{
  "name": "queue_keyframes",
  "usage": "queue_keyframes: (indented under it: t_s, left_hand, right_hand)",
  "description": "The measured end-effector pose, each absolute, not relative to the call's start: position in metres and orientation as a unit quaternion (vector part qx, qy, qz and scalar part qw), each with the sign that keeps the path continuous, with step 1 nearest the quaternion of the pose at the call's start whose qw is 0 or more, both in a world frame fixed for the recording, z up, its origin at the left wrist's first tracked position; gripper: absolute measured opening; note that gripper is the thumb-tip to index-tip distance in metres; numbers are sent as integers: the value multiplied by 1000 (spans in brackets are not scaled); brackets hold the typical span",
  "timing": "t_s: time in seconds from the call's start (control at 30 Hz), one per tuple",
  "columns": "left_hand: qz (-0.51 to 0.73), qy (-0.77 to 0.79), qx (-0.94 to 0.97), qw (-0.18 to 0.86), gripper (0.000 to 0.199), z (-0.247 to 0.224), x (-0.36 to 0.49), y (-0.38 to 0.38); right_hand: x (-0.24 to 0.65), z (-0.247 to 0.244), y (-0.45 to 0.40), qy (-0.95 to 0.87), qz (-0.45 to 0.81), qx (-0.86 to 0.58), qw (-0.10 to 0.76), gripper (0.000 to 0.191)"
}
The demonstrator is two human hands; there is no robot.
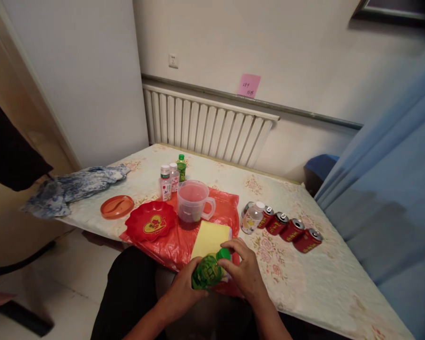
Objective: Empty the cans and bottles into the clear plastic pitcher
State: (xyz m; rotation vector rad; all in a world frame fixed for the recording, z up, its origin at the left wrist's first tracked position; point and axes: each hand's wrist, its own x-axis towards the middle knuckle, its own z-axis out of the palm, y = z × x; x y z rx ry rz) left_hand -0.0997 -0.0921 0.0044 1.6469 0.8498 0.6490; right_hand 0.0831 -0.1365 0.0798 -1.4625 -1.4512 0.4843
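A green drink bottle (206, 274) lies tilted in my left hand (182, 285), whose fingers wrap round its body. My right hand (243, 265) pinches the green cap (223, 255) at the bottle's upper right end. Whether the cap is loose from the neck I cannot tell. Just beyond the bottle is a yellow cloth or paper (210, 236) on a red plastic sheet (219, 205). A clear plastic measuring jug (192, 200) with its handle to the right stands on that sheet, some dark contents low inside.
Left of the jug sit a red scalloped plate (132, 224) and an orange lid (117, 207). Behind are two white-capped bottles (165, 184) and another green bottle (181, 170). At right, a white-capped bottle (252, 219) stands beside several red cans (292, 230) on the flowered tablecloth (326, 278).
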Motion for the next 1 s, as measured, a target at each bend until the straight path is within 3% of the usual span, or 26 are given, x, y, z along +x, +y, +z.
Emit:
queue_keyframes:
  t_s: [0.17,0.3,0.47,0.7,0.9,1.0]
  left_hand:
    - [269,359,697,559,62,1,-101,-91]
    - [272,366,693,558,64,3,-100,-90]
    - [270,366,689,565,65,4,-99,-90]
    - [285,384,665,574,70,8,-96,-86]
    - [291,337,659,607,65,19,-83,-84]
    - [286,321,655,622,70,15,-75,-81]
  right_hand:
    - [88,78,-140,-581,266,-588,497,54]
    - [93,75,-143,-569,340,-557,500,47]
    - [88,67,-139,-520,323,-583,535,45]
    - [88,49,-139,-493,410,-546,540,86]
    - [79,48,-151,-482,487,-521,508,57]
    - [78,51,-155,-460,470,-545,520,55]
